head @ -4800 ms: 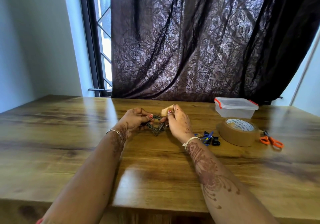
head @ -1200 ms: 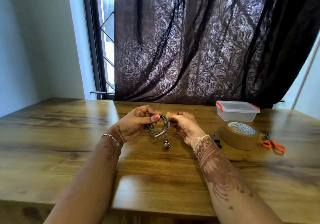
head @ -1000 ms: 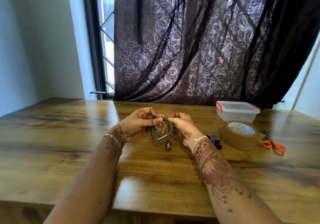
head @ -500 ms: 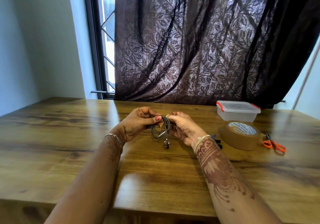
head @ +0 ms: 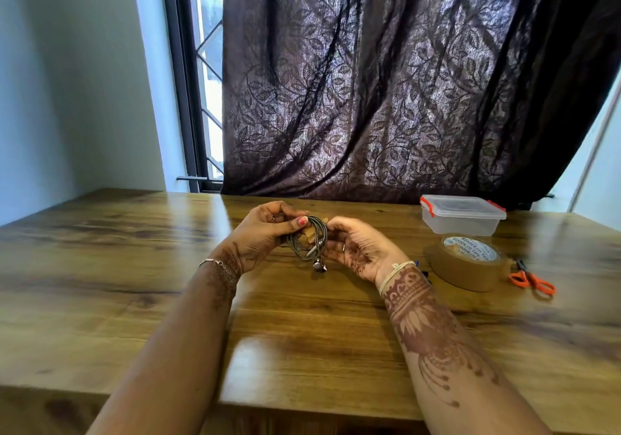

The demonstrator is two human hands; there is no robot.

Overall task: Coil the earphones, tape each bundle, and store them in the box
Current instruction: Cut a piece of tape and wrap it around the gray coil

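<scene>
Grey earphone coil [head: 307, 243] between both hands

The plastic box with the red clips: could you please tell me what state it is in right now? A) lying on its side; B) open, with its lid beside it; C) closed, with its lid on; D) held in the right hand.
C: the plastic box stands upright on the table behind the roll of brown tape, lid seated on top, away from both hands.
</scene>
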